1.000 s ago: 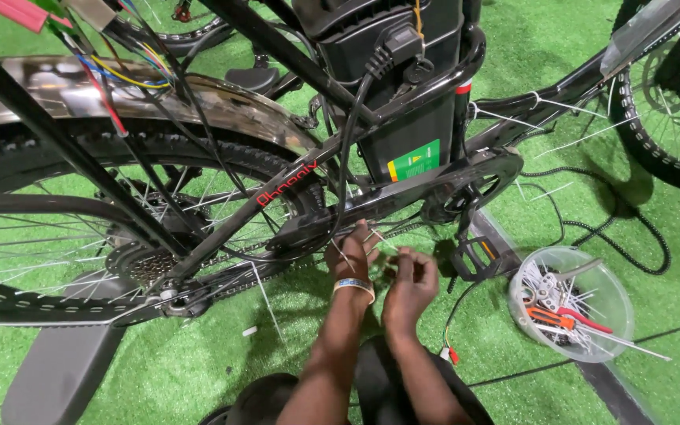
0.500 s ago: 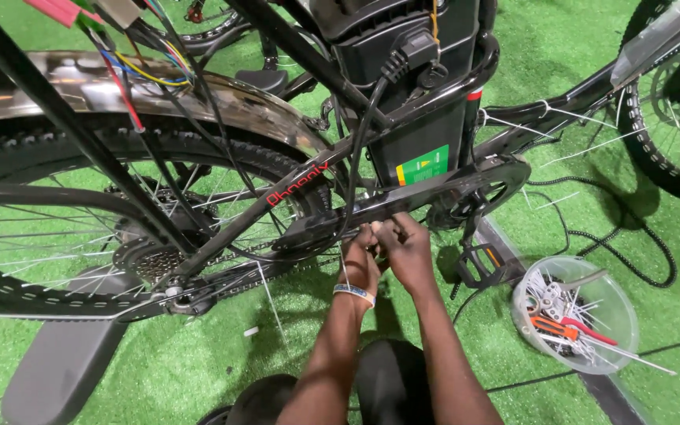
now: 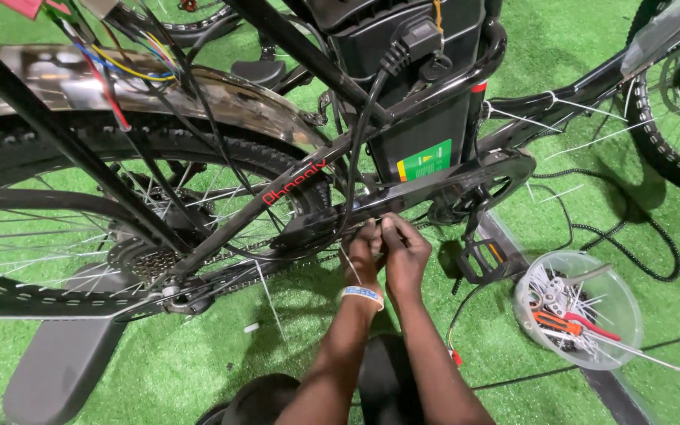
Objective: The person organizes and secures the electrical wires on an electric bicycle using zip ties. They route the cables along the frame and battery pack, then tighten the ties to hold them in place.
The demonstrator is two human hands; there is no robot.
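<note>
A black electric bicycle stands over green turf, its chainstay tube running diagonally to the black chain guard. My left hand, with a paper wristband, and my right hand are pressed together just under the chain guard, where a black cable comes down. The fingers of both hands pinch a thin white cable tie, whose tail hangs beside my left wrist. My fingertips are partly hidden against the frame.
The rear wheel with mudguard, sprockets and chain fills the left. A battery box sits above the hands and a pedal to their right. A clear round tub holds white ties and red-handled cutters. Another wheel is at the far right.
Both hands have risen from below the chain to the underside of the chain guard and closed together there. The tub and bicycle stay in place.
</note>
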